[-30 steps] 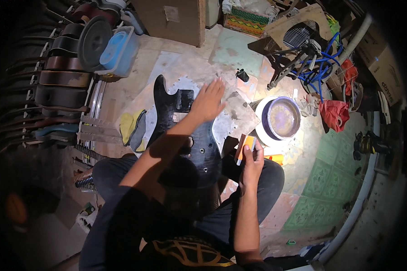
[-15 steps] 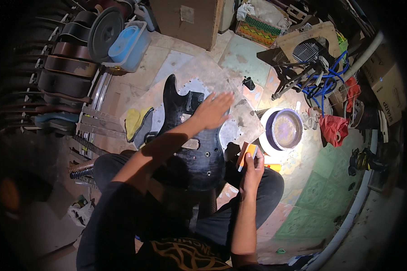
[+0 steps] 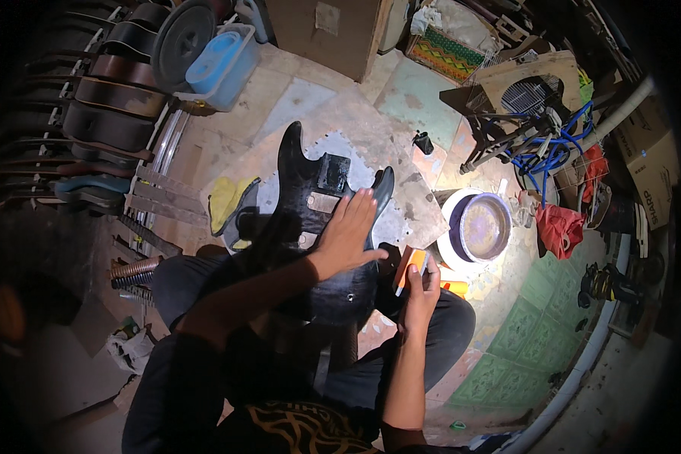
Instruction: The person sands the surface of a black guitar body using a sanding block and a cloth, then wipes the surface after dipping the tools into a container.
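Observation:
A black electric guitar body (image 3: 301, 204) with two horns and pickup cut-outs lies across my lap. My left hand (image 3: 348, 234) rests flat on its right half, fingers stretched together toward the right horn and thumb apart. That hand and its forearm hide part of the body's lower face. Beside the body's right edge, my right hand (image 3: 422, 299) grips an orange sanding block (image 3: 411, 271) with a brownish face, held upright between thumb and fingers.
A purple-rimmed basin (image 3: 483, 227) stands on the floor at right. A yellow-and-grey cloth (image 3: 231, 203) lies left of the guitar body. Several guitars (image 3: 113, 98) line the left side. Blue hose (image 3: 552, 151) and a red bag (image 3: 560, 231) sit far right.
My left hand has moved down and slightly left over the guitar body, uncovering the right horn. The right hand keeps its hold on the block. The view has shifted slightly.

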Motion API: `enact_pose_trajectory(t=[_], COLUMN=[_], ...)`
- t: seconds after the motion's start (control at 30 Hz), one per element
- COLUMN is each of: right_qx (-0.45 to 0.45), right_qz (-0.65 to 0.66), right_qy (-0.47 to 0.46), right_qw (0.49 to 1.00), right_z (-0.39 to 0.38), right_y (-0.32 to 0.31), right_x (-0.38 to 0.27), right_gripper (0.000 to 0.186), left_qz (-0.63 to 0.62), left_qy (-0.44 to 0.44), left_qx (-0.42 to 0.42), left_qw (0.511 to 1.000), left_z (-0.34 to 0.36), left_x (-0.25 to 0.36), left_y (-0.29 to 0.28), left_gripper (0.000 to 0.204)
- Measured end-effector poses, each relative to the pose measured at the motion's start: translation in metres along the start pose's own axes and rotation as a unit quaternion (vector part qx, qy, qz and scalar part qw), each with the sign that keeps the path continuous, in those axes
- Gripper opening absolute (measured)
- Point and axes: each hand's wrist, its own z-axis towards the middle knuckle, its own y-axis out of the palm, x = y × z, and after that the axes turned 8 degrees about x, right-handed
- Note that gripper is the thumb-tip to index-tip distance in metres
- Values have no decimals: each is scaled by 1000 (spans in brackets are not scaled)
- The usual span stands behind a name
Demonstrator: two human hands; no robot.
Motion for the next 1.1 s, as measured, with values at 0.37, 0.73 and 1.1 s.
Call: enact_pose_trajectory(t=[0.37,0.73,1.1], right_qx=[10,9,-22], right_qz=[-10,29,-23], right_qy=[-9,-57,-127], right_qw=[1000,998,991], right_z=[2,4,2], right_y=[-1,-10,-26], right_x=[9,13,27], right_gripper=[53,58,56], left_qz=[-3,-74,9], left_qy=[-147,101,-81], left_qx=[6,-114,-1], left_qw=[989,986,997], left_z=[138,-119,-87], left_x=[-36,57,-3], left_y=[69,-26,-23], left_gripper=[84,82,77])
